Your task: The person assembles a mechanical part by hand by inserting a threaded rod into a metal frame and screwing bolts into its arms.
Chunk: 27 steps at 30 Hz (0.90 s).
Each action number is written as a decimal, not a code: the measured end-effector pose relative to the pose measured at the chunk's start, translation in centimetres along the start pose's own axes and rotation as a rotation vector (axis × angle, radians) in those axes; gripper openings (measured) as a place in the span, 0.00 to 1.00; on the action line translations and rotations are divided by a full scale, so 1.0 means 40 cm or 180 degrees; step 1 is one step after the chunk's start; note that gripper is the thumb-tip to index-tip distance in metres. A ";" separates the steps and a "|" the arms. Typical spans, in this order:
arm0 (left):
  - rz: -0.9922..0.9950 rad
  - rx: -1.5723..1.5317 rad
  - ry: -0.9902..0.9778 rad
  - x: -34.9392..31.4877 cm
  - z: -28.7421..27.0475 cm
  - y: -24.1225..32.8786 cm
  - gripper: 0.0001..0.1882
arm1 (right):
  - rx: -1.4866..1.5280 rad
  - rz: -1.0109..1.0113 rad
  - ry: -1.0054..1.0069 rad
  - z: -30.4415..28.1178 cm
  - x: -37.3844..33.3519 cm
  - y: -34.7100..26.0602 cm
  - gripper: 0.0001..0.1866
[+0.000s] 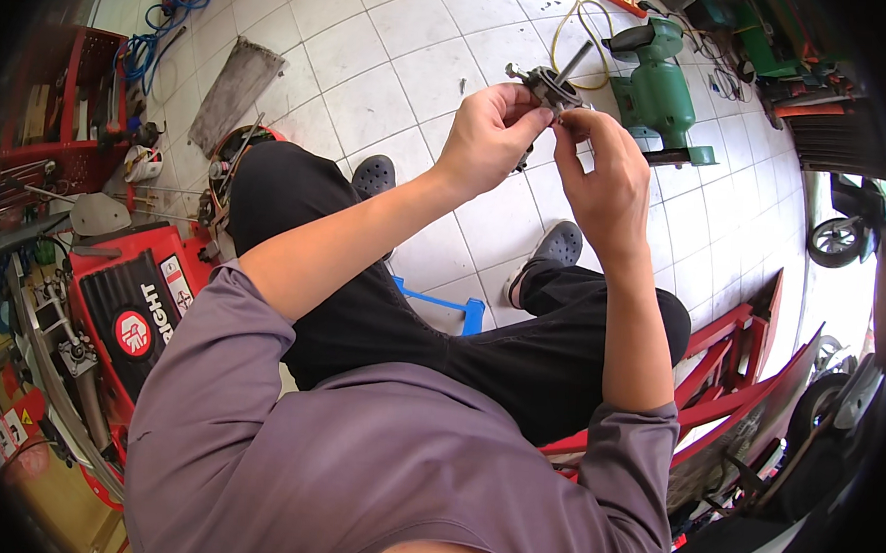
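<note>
My left hand [493,139] is closed around a small dark metal mechanical part [550,83], held up over the floor in front of my knees. The part has a round, ring-like body, small fittings at its left side, and a grey rod slanting up to the right. My right hand [605,175] is closed in a pinch, its thumb and fingertips against the near right edge of the part. What sits between those fingertips is too small to tell. A piece of the part shows below my left fingers; the rest is hidden by them.
A green bench grinder [661,98] stands on the tiled floor to the right of my hands. On the left lie a grey flat sheet [234,95], a round tray of tools [231,155] and a red rack [72,97]. A blue stool edge [442,300] shows between my legs.
</note>
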<state>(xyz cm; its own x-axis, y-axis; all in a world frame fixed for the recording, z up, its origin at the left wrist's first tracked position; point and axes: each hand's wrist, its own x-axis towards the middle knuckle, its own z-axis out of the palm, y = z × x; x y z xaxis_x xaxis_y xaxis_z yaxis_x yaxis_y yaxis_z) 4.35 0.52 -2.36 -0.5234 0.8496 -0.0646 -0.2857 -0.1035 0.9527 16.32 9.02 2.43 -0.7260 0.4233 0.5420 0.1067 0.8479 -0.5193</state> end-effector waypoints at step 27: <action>-0.0189 0.0212 -0.0174 0.001 -0.013 0.005 0.11 | -0.0397 0.0008 0.0161 0.025 -0.027 -0.021 0.12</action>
<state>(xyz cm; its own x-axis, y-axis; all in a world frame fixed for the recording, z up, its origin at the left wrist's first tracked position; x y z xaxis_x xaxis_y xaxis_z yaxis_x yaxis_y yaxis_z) 3.85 0.28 -2.32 -0.4620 0.8804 -0.1071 -0.2601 -0.0191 0.9654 16.33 7.54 1.63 -0.6908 0.4384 0.5750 0.1944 0.8785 -0.4363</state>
